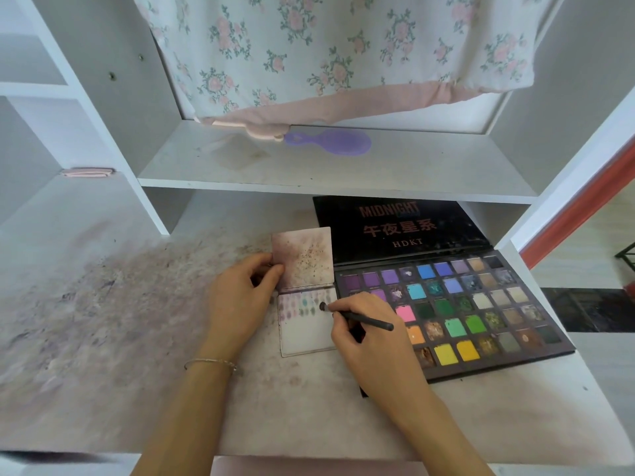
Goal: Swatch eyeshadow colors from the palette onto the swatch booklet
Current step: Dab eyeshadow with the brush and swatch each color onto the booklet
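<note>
Judging by the swatch booklet [305, 324], you are partway: about two rows of purple and teal dabs fill its upper left, the rest is bare. Your right hand [364, 333] pinches the eyeshadow brush [357, 316], tip on the page; your left hand [240, 297] pinches the raised stained leaf [302, 257]. The open eyeshadow palette [453, 310] touches the booklet's right edge. A purple hairbrush [330, 141] lies on the shelf [412, 173] above, nothing obstructing.
</note>
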Demonstrator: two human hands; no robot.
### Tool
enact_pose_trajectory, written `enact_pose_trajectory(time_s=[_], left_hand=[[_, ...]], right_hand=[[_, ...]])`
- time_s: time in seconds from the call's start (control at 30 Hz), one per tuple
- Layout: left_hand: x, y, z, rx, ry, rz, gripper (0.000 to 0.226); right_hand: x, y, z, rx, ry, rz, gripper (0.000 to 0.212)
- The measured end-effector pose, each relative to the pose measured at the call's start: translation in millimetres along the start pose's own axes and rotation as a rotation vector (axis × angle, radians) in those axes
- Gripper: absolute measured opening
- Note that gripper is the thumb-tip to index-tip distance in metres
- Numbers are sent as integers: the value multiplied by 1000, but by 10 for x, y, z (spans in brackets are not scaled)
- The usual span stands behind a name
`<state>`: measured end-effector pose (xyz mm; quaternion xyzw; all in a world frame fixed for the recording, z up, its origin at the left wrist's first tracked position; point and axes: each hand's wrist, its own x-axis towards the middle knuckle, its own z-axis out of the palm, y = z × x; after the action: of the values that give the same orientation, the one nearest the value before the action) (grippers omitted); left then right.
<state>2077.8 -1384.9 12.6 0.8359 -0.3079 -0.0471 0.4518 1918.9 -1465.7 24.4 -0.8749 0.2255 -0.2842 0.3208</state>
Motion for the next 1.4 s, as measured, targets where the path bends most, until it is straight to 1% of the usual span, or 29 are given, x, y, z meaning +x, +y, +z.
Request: enact_pose_trajectory(time_s=[0.43,0.53,0.6,0.73,0.9,1.0,1.07,1.2,1.3,1.4], left_hand=[[4,0,0,-13,4,-6,13],[3,-4,0,-14,-3,-6,14],[2,0,-6,-15,-8,-7,15],[-4,21,-12,-23,-16,-11,13],[-12,42,-22,-34,-13,-10,12],[-12,43,-19,-23,-1,-10,13],[-11,43,-13,-20,7,-6,14],[-8,33,-12,-1,5,2,14],[-10,30,-12,8,9,7,14],[-9,19,-12,27,4,2,13]], right_hand=[[-3,13,0,4,-12,8,12],[-6,23,4,37,-22,46,11],[-12,20,-17,113,29,71,10],[-29,16,-89,223,174,30,16],[-55,146,-235,302,234,127,19],[-92,258,-373,297,265,179,32],[-117,337,-484,287,310,202,35],[-160,504,-718,252,393,279,32],[-168,647,-903,178,535,340,30],[-175,813,-1049,55,644,419,15]])
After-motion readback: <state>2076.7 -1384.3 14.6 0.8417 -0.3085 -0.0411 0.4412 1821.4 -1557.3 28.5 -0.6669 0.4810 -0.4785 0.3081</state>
